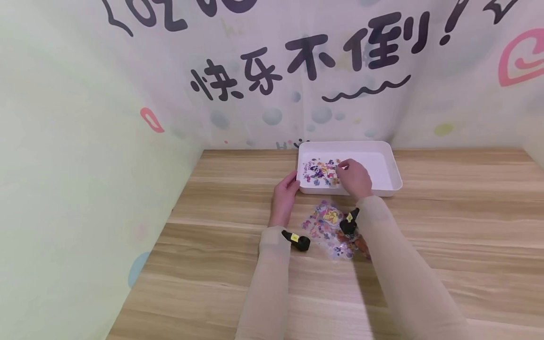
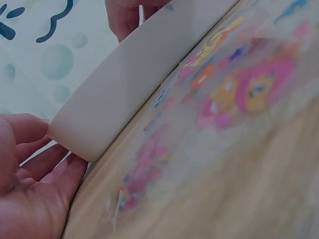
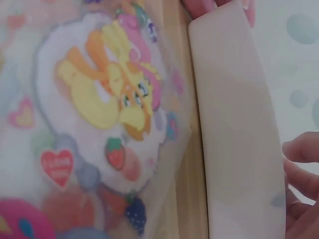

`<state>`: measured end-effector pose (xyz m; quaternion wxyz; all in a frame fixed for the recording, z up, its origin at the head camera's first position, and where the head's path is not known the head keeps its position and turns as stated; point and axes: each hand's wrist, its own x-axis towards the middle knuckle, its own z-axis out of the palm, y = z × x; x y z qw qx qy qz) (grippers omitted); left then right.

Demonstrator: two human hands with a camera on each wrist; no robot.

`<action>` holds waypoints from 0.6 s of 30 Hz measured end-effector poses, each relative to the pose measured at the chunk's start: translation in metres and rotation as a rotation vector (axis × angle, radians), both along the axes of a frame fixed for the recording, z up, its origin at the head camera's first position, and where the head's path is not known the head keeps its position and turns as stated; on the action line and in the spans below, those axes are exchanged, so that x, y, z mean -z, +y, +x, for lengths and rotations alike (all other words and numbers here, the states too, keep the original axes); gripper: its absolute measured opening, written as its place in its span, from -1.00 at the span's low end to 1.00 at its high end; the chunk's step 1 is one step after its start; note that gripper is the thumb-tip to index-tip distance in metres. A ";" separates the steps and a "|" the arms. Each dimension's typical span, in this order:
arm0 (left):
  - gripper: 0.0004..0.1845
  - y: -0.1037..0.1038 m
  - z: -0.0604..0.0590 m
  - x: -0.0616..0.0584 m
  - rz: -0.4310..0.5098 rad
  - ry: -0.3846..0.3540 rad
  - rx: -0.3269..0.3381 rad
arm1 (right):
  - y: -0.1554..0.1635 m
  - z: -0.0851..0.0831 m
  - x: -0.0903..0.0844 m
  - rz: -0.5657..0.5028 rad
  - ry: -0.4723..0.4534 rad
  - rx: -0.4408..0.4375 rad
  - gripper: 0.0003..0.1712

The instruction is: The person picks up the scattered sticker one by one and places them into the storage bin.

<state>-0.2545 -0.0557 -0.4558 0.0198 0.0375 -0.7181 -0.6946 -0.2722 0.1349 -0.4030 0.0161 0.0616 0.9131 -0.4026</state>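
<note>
Sticker sheet in tray: a sheet (image 1: 320, 172) full of small bright pictures is laid flat in the left part of the white tray.
White tray: the tray (image 1: 388, 163) is set on the far middle of the counter, close to the wall.
Right hand: the right hand (image 1: 354, 177) is held over the tray, and the right edge of the sheet inside seems to be pinched with bent fingertips.
Left hand: the left hand (image 1: 284, 196) is pressed against the near left corner of the tray, with fingers (image 2: 37, 174) nearly straight and nothing gripped.
Loose sticker sheets: more clear sheets (image 1: 329, 226) with ponies and hearts are spread on the counter, just near the tray, between the two arms.
Counter: a bare wooden top (image 1: 467, 226) is seen all around.
Wall: big black writing (image 1: 297, 61) and pale bubbles are printed on it.
</note>
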 end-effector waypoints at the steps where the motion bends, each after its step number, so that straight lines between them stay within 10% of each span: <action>1: -0.60 0.000 0.000 0.000 0.001 0.002 -0.001 | 0.001 0.000 0.000 -0.018 0.014 0.007 -0.60; 18: -0.58 0.000 -0.003 0.002 -0.008 0.009 -0.004 | 0.020 0.012 -0.006 -0.280 0.123 0.017 -0.57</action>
